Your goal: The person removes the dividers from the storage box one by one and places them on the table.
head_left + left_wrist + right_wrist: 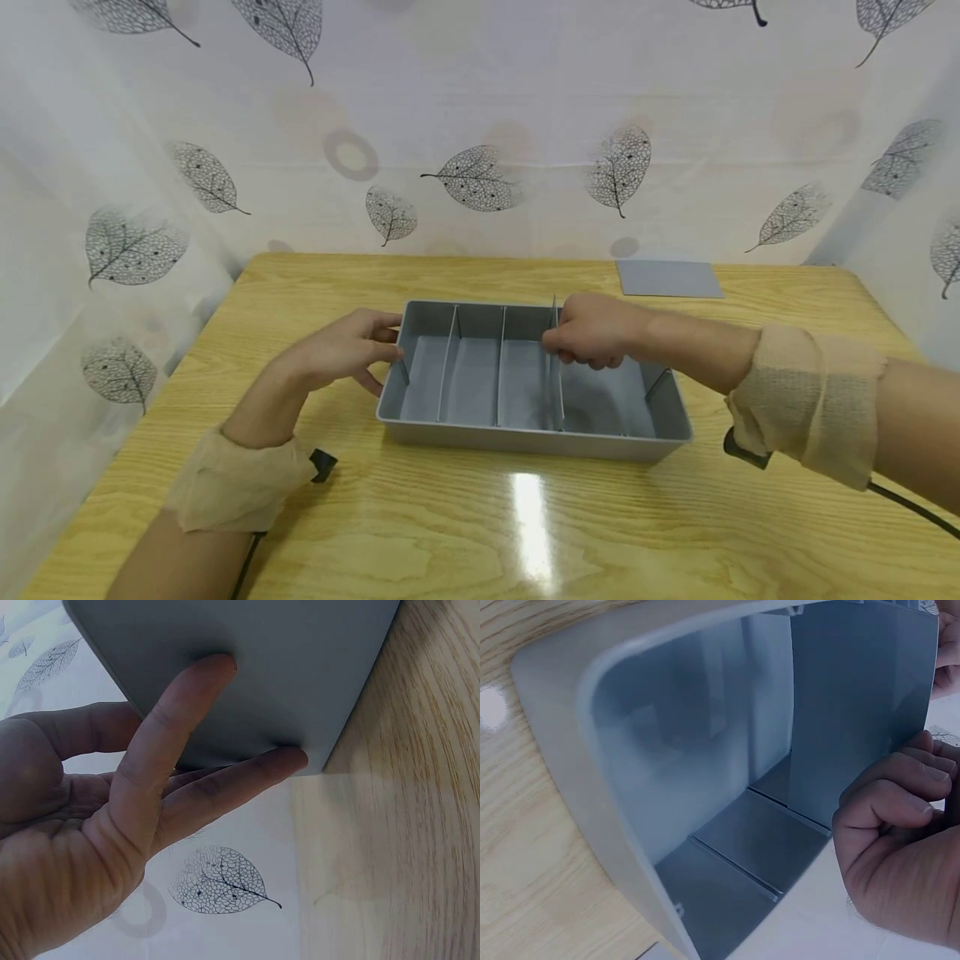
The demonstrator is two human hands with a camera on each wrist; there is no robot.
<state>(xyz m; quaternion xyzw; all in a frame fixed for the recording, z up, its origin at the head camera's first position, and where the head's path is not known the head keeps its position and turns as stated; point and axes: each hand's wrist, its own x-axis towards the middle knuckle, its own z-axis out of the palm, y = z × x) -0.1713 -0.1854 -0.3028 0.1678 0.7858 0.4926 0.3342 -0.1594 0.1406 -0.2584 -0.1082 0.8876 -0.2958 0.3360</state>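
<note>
A grey divided tray stands on the wooden table, with thin upright dividers crossing it from front to back. My right hand pinches the top edge of the rightmost divider between curled fingers and thumb. That divider stands in the tray, its top tilted up toward the back in the head view. My left hand is at the tray's left end. In the left wrist view, its extended fingers press against the tray's outer end wall.
A loose flat grey panel lies at the back right of the table. Behind the table hangs a leaf-patterned cloth. Each wrist wears a beige wrap, with a dark cable trailing from it.
</note>
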